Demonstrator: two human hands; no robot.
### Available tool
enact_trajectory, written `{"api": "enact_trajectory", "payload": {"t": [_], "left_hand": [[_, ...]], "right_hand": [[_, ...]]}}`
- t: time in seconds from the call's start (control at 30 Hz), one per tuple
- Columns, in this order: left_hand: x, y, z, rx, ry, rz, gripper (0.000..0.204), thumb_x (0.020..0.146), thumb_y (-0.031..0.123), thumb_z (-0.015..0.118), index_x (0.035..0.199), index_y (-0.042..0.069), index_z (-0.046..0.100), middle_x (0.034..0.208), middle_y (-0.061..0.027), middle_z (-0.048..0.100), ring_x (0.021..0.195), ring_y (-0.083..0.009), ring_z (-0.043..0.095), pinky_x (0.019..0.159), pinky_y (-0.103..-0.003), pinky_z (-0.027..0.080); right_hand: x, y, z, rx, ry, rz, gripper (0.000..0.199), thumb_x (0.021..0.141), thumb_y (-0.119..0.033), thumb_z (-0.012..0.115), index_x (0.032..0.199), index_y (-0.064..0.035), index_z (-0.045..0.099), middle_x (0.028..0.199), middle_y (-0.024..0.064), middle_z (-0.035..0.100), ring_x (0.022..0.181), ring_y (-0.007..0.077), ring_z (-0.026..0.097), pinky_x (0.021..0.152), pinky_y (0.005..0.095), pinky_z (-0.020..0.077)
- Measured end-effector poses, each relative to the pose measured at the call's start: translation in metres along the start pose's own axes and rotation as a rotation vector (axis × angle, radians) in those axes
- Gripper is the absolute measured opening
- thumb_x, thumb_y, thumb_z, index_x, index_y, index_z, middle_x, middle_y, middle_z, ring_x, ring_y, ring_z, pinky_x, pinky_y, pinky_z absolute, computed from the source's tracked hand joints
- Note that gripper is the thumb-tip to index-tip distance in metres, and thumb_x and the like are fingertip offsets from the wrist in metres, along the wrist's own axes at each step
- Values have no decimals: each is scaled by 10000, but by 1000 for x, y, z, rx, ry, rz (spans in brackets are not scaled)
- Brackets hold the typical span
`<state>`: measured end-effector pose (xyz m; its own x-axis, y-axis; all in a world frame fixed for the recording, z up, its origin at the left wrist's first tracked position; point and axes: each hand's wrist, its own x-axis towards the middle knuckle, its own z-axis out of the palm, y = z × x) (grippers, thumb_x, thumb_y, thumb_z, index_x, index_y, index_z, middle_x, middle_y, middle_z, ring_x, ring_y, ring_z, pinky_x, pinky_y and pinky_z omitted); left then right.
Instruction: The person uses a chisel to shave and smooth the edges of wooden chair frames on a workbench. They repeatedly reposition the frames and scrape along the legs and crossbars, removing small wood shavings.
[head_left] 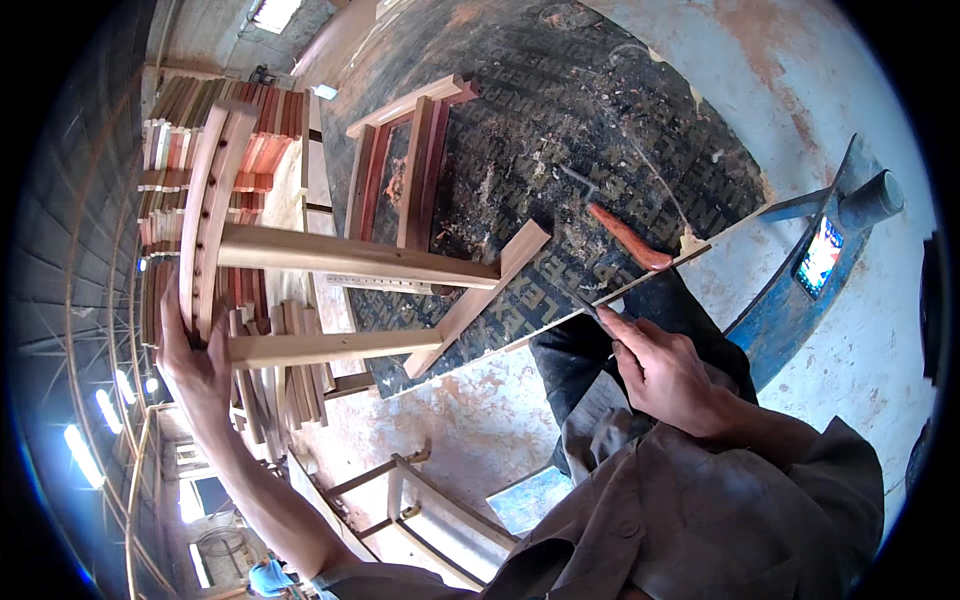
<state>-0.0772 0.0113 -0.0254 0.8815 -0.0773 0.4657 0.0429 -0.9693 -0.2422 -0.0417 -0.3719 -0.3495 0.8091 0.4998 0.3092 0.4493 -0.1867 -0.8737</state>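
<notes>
Pale wooden ladder-like frame (pixel 365 258), smooth planed faces, square-edged, lies partly over the table, its left end out past the table's left edge. Two straight rails run between a slightly curved end piece (pixel 205 220) with a row of dark holes and a plain flat crosspiece (pixel 490 290) above the dark board. Left hand (pixel 195 355) is curled round the lower end of the holed piece, thumb and fingers closed on wood. Right hand (pixel 665 375) is folded round a thin, dark, narrow tool (pixel 575 297), tip pointing at the crosspiece, apart from it; tool type unclear.

Edges/room: open gap between the two rails; near table edge slants past crosspiece and right hand. Board space right of the crosspiece holds a hooked metal tool with orange-red wooden handle (pixel 630 238). Behind, a second frame of pale and reddish wood (pixel 412 170) lies flat.

Surface: black printed panel tabletop (pixel 640 120), scuffed, strewn with shavings. Room: stacked pale and red wood strips (pixel 160 205) left; lit phone (pixel 821 257) on curved blue metal piece (pixel 790 335) right; mottled pale floor (pixel 480 405).
</notes>
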Motion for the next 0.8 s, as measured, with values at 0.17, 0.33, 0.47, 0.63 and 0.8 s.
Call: {"api": "enact_trajectory", "payload": {"t": [0.17,0.33,0.47,0.63,0.8], "left_hand": [[17,37,-16,-115,-53,-11,644,991,591,640,1243,-1,665,772,-36,659,661,-109,567,590,-293,439],[48,71,-1,-175,-67,-58,529,1011,504,665,1137,-9,679,731,-29,586,674,-101,498,590,-301,412],[58,80,9,-127,2,-154,474,1008,480,679,1133,25,714,694,-25,581,644,-97,508,570,-310,412],[59,68,20,25,114,-149,470,984,494,709,1097,41,755,616,3,532,560,-78,474,513,-289,348],[70,33,32,-2,62,-231,525,984,536,689,1134,39,762,625,-4,523,573,-87,443,526,-289,335]], "right_hand": [[19,-3,17,-51,-67,-63,601,882,7,645,1470,-2,524,955,213,663,747,366,687,655,444,577],[36,-6,39,-88,-109,-23,638,853,-1,661,1476,-6,522,918,238,642,675,384,683,589,462,577],[45,-5,42,-143,-154,14,639,853,-8,664,1476,-4,522,925,243,634,670,378,682,583,459,574],[45,-7,42,-167,-152,-20,639,856,-22,666,1479,-9,523,924,238,628,649,366,671,569,451,568],[47,-10,50,-139,-126,32,626,869,16,655,1480,-56,543,868,190,598,694,376,633,585,470,527]]}}
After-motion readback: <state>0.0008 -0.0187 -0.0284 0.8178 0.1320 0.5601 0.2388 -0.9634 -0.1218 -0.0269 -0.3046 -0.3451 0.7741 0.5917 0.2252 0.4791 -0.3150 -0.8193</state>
